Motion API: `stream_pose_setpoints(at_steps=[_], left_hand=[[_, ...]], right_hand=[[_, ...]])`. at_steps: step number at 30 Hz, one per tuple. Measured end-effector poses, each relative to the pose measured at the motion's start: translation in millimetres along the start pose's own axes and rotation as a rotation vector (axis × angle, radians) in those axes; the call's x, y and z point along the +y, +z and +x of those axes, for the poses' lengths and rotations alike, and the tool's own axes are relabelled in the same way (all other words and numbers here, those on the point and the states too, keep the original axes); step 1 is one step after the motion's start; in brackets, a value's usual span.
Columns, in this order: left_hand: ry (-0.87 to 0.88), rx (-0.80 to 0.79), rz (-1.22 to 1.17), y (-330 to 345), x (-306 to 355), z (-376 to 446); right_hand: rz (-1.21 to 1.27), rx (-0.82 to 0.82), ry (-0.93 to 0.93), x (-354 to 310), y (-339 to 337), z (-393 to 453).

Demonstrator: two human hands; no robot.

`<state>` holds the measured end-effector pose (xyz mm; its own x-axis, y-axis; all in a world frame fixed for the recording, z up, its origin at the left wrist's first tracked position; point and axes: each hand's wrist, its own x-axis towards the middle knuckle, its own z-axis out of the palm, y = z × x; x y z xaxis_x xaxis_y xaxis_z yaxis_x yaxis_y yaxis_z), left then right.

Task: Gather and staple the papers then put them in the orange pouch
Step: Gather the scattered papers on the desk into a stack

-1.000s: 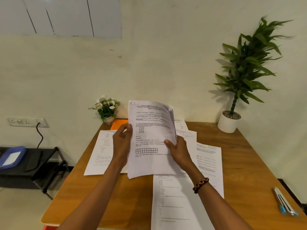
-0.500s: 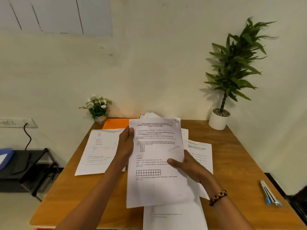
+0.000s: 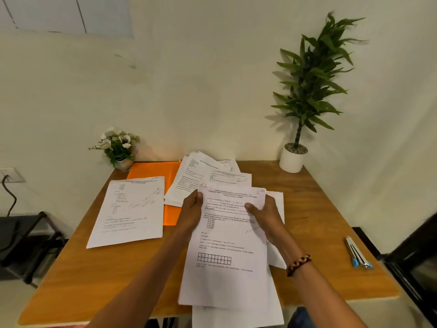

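Observation:
A printed sheet (image 3: 227,261) lies low over the table's near middle, on top of other papers (image 3: 238,316). My left hand (image 3: 192,213) grips its upper left edge, thumb on top. My right hand (image 3: 266,214) grips its upper right edge, thumb on the print. More loose sheets (image 3: 205,176) fan out behind it, partly covering the orange pouch (image 3: 153,170) at the back. A single sheet (image 3: 130,211) lies to the left. The stapler (image 3: 358,255), silver with blue ends, rests near the table's right edge.
A wooden table (image 3: 319,221) stands against a pale wall. A small flower pot (image 3: 120,147) sits at the back left and a tall potted plant (image 3: 305,91) at the back right. A dark rack (image 3: 28,245) stands to the left, a dark object (image 3: 416,256) to the right.
Both hands have lowered the held sheet from upright in front of me down onto the papers on the table. My right hand has shifted up to the sheet's top right corner.

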<state>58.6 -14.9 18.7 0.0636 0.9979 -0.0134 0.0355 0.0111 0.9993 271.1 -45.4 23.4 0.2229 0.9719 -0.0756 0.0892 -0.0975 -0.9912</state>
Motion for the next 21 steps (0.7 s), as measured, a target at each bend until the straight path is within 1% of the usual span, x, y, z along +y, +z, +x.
stream_pose_setpoints(at_steps=[4, 12, 14, 17, 19, 21], left_hand=[[0.001, -0.04, 0.072, 10.9, -2.7, -2.4], [0.067, -0.063, 0.23, 26.8, 12.3, 22.9], [0.032, -0.087, 0.278, 34.9, 16.3, 32.5], [-0.051, -0.148, 0.327, 45.1, 15.0, 44.3], [-0.081, -0.198, 0.438, 53.6, 13.1, 50.4], [-0.115, -0.211, 0.534, 63.0, 13.3, 54.0]], right_hand=[[-0.065, 0.04, 0.032, 8.5, -5.9, -4.9], [0.031, 0.085, 0.026, 3.2, -27.6, 0.9], [0.064, 0.104, 0.025, 2.1, -33.8, -2.8], [0.133, 0.112, 0.077, 11.6, -44.5, -8.5], [0.196, 0.107, 0.129, 14.6, -51.3, -17.1], [0.297, 0.068, 0.181, 21.6, -55.7, -24.4]])
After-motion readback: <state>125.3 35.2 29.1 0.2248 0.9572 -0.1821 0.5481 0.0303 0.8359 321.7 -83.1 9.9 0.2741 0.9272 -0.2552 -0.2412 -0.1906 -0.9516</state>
